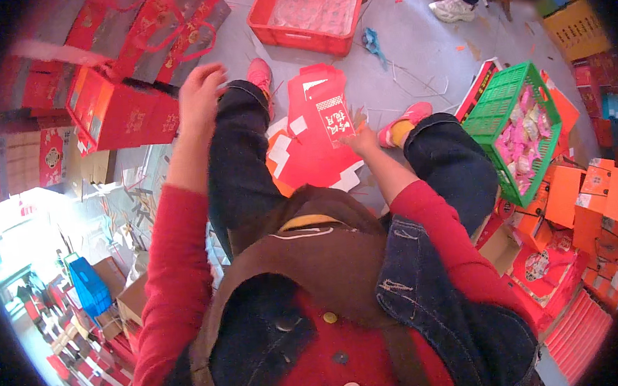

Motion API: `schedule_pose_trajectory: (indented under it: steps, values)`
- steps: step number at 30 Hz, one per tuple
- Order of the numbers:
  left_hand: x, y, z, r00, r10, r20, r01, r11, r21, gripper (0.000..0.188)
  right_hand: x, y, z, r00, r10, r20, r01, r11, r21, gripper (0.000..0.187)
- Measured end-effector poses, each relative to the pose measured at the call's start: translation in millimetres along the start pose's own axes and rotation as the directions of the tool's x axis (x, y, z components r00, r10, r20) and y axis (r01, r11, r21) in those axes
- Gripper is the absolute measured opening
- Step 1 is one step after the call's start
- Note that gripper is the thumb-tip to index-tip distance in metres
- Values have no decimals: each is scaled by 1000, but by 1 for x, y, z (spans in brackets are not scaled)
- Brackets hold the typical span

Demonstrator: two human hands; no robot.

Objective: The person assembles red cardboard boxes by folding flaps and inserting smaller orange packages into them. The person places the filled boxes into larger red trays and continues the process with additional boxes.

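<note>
My left hand is raised over my left knee, close to an open red box with orange packages inside. Its fingers are loosely bent and apart, and I see nothing in them. My right hand reaches over the right edge of a stack of flat red printed cardboard pieces lying on the floor between my legs. The fingers of that hand are spread, slightly blurred, and grip nothing; whether they touch the cardboard I cannot tell. White-edged flaps stick out around the stack.
Ahead stands a red plastic crate holding clear-looking packs. A green crate of pink wrapped items tilts at my right, beside orange boxes. Red gift bags stand at upper left. A person's shoe shows at upper right.
</note>
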State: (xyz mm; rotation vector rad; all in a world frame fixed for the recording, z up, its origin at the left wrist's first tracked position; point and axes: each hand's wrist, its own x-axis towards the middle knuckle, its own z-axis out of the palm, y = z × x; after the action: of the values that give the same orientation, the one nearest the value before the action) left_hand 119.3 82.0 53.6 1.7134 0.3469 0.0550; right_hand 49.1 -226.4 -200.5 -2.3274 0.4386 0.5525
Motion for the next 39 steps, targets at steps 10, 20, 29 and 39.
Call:
schedule_pose_trajectory:
  steps: [10, 20, 29, 39]
  values:
    - [43, 12, 106, 957, 55, 285, 10, 975, -220, 20, 40, -22, 52, 967, 159, -197, -205, 948, -243, 99]
    - [43, -14, 106, 963, -7, 270, 33, 995, -93, 19, 40, -18, 41, 979, -152, -133, 110, 952, -285, 63]
    - [-131, -12, 145, 947, 78, 311, -69, 997, -37, 38, -186, -150, -141, 799, -555, -230, 482, 821, -307, 28]
    - [-262, 44, 50, 748, 262, 609, 121, 849, -514, 38, -337, -83, -152, 596, -397, -698, 768, 534, 352, 50]
